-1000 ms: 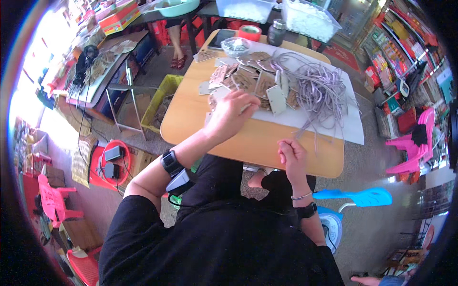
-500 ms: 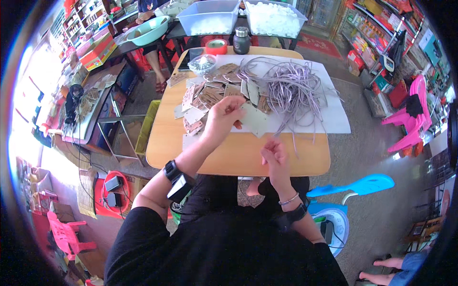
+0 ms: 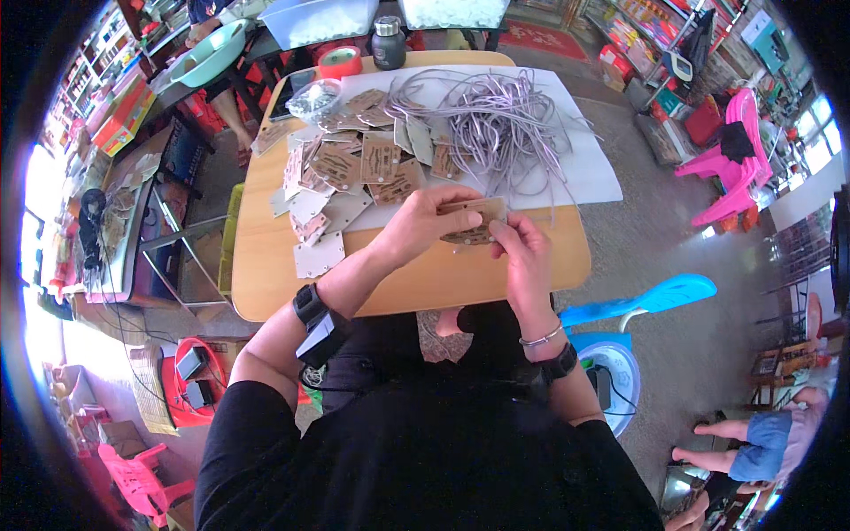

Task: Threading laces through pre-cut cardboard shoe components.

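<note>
My left hand [image 3: 428, 221] grips a small square card [image 3: 489, 211], brown and printed on its upper face, above the near edge of the table. My right hand [image 3: 524, 257] is closed at the card's right edge, thumb and fingers pinching it there. Whether a cord is also between those fingers I cannot make out. Beyond my left hand spreads a loose pile of similar cards [image 3: 338, 168], some brown side up, others pale side up with small corner holes. To its right lies a tangled heap of thin grey-purple cords [image 3: 505, 124].
A white sheet [image 3: 584, 177] covers part of the wooden table [image 3: 266, 221]. At its far side stand a clear bowl of small pieces [image 3: 314, 100], red tape [image 3: 340, 61] and a dark bottle [image 3: 389, 42]. A blue chair [image 3: 646, 303] is at my right.
A card is now raised in both hands, where before the hands were apart. My right hand has come up to it. The view has shifted, moving the table up and left.
</note>
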The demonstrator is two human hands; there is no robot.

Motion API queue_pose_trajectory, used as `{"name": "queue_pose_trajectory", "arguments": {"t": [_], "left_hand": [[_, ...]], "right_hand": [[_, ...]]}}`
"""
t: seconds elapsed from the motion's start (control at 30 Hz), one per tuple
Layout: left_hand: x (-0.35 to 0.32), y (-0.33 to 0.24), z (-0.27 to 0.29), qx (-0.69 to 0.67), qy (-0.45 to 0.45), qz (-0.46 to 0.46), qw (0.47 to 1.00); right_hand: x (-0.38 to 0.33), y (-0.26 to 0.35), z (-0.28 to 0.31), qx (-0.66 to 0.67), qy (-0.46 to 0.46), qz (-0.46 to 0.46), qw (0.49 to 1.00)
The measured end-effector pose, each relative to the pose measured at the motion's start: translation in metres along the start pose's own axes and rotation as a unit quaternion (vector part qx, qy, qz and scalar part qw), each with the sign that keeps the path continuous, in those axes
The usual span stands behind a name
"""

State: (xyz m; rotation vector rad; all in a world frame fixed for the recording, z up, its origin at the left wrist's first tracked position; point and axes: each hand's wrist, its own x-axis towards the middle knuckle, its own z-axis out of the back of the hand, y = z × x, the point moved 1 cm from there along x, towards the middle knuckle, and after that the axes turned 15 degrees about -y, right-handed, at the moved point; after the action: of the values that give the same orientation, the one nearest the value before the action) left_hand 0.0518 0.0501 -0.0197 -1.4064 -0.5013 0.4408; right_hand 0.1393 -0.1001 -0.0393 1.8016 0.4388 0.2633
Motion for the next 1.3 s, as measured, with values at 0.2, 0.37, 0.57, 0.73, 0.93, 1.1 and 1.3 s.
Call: {"name": "queue_pose_trajectory", "arguments": {"t": [0.2,0.37,0.57,0.73,0.93,1.1,1.3], "left_hand": [[0.006,0.018,-0.007,-0.166,-0.025,0.117,0.979],[0.017,0.029,0.000,-0.261,-0.083,0.156,0.949],[0.011,0.023,0.004,-0.251,0.020,0.168,0.953],[0.001,0.018,0.006,-0.205,0.275,0.187,0.920],[0.004,0.026,0.005,-0.122,0.354,0.127,0.918],[0.012,0.030,0.007,-0.098,0.218,0.033,0.970],[0.017,0.029,0.011,0.025,0.065,-0.136,0.988]], "right_hand": [[0.015,0.002,0.022,-0.184,-0.082,0.137,0.970],[0.021,-0.003,0.047,-0.545,-0.016,0.282,0.789],[0.014,-0.003,0.032,-0.516,0.011,0.319,0.795],[-0.007,0.035,0.021,-0.346,0.188,0.106,0.913],[-0.016,0.087,0.029,0.206,0.221,0.066,0.951],[-0.022,0.144,0.047,0.508,0.254,0.086,0.819],[-0.049,0.173,0.071,0.645,0.315,0.112,0.687]]}}
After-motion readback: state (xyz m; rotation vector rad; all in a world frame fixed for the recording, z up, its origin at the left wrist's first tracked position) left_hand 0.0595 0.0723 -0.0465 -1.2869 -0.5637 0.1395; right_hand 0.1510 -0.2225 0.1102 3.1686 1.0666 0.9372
